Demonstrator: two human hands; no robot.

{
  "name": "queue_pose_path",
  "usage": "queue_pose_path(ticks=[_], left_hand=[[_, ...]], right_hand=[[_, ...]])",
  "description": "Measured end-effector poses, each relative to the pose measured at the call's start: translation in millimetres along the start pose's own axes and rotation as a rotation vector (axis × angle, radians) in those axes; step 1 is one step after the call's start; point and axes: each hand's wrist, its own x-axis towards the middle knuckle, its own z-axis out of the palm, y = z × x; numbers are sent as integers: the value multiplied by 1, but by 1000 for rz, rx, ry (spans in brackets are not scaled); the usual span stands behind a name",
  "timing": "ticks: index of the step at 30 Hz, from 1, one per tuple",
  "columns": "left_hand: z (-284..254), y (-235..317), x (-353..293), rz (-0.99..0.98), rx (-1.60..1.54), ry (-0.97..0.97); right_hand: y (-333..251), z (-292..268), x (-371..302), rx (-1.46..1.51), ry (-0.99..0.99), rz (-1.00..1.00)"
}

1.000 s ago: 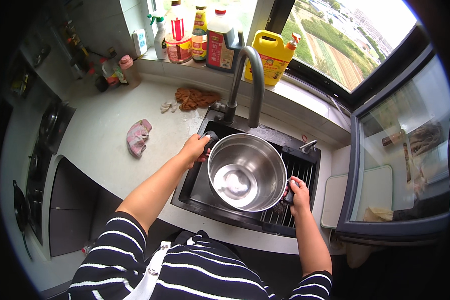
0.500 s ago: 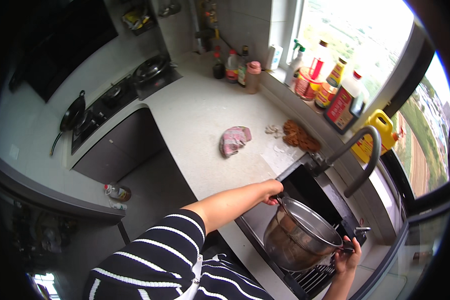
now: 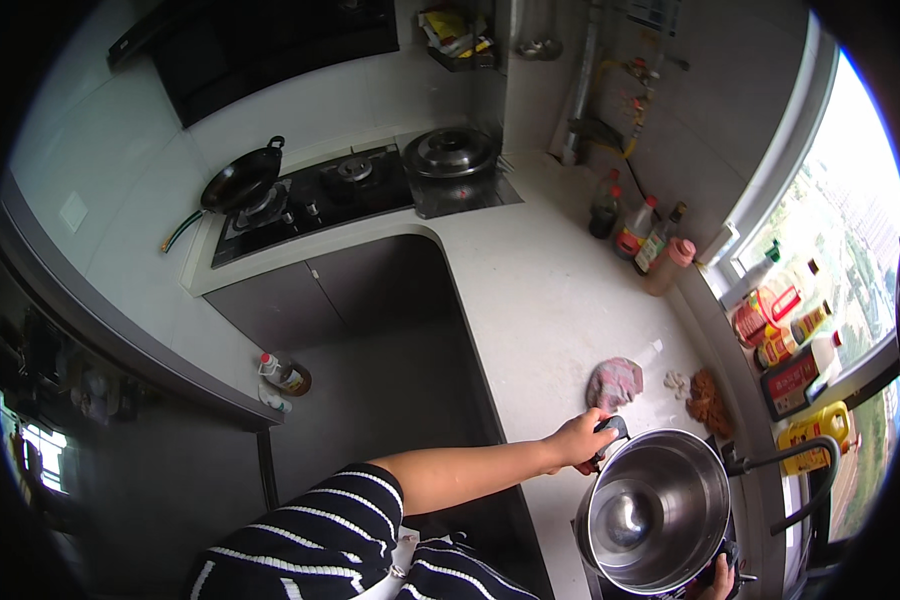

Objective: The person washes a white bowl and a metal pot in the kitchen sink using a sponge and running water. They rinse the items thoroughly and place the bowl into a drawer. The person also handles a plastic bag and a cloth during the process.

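A deep stainless steel pot (image 3: pixel 660 510) hangs between my two hands above the sink area, its open mouth turned toward me so the shiny inside shows. My left hand (image 3: pixel 578 440) is closed round the black handle at its far left. At the near right, my right hand (image 3: pixel 720 580) grips the opposite black handle, partly cut off by the lower edge. Just beyond the pot, a pink checked cloth (image 3: pixel 615 383) lies crumpled on the white counter (image 3: pixel 540 310). The pot hides most of the sink.
A dark curved faucet (image 3: pixel 820 480) rises right of the pot. Brown lumpy pieces (image 3: pixel 708 405) lie near the sill, where bottles and a yellow jug (image 3: pixel 815 437) stand. Farther off are a black stove (image 3: pixel 320 195), a wok (image 3: pixel 242 180) and a lidded pan (image 3: pixel 450 155). A bottle (image 3: pixel 285 377) stands on the floor.
The pot has risen from over the sink and tipped, so its inside shows more. Both hands keep their handles. My view has swung left toward the stove.
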Motion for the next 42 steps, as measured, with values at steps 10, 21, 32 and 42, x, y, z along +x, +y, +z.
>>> queue_pose_path(ticks=[10, 21, 32, 42], left_hand=[[-285, 103, -39, 250, -95, 185], [-519, 193, 44, 252, -273, 401], [-643, 244, 234, 53, -367, 283], [-671, 274, 277, -81, -197, 341]], right_hand=[[-9, 306, 15, 215, -416, -196], [9, 650, 163, 16, -501, -111], [40, 827, 327, -87, -295, 0], [50, 837, 355, -117, -225, -11]])
